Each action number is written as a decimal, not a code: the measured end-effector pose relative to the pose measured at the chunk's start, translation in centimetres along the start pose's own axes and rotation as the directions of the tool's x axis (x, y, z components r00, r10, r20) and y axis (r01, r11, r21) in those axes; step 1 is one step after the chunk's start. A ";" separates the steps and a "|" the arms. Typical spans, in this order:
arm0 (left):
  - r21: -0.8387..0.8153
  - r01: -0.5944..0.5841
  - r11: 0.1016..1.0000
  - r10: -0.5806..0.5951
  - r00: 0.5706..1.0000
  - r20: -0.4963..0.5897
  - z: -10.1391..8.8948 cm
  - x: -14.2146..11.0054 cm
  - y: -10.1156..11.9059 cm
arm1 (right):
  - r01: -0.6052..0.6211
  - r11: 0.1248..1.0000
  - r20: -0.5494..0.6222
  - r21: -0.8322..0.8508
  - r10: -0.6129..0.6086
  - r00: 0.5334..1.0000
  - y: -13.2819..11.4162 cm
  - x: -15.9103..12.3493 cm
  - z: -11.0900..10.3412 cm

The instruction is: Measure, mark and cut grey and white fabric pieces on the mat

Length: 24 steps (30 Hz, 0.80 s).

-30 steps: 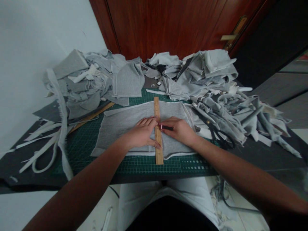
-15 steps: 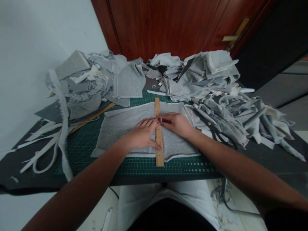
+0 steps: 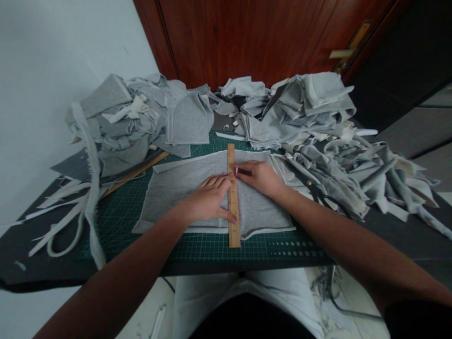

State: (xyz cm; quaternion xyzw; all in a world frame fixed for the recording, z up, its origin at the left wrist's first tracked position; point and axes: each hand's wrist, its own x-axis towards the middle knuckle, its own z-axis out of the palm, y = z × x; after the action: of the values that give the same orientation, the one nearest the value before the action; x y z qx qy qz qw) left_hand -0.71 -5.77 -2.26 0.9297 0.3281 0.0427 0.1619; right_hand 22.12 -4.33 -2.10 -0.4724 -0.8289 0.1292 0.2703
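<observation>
A wooden ruler (image 3: 232, 197) lies upright in view across a piece of grey fabric (image 3: 187, 181), which is spread on a green cutting mat (image 3: 219, 247). My left hand (image 3: 210, 197) presses flat on the fabric and ruler, fingers apart, its thumb on the ruler's lower part and its fingertips near the middle. In my right hand (image 3: 263, 178), closed fingers hold a short dark pen (image 3: 244, 172) against the ruler's right edge. A faint reddish line runs along that edge below the pen. The pen's tip is too small to make out.
Heaps of grey fabric scraps stand at the back left (image 3: 123, 122) and right (image 3: 318, 108). Black-handled scissors (image 3: 318, 190) lie right of the fabric, partly under scraps. Another wooden ruler (image 3: 134, 174) and long white strips (image 3: 92, 188) lie at left. A wooden door (image 3: 247, 42) is behind.
My right hand and the pen have moved a little up along the ruler's edge, away from me. My left hand keeps its place on the ruler.
</observation>
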 end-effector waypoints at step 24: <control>-0.014 -0.009 1.000 0.008 1.000 -0.016 0.0 -0.2 0.2 | -0.074 0.980 -0.037 -0.184 0.068 0.997 3.4 5.4 0.1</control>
State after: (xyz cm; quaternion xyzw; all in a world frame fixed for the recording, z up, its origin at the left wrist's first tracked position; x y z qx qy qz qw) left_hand -0.74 -5.98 -2.20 0.9295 0.3251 0.0529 0.1658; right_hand 22.29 2.09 -1.97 -0.5267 -0.8157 0.0537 0.2330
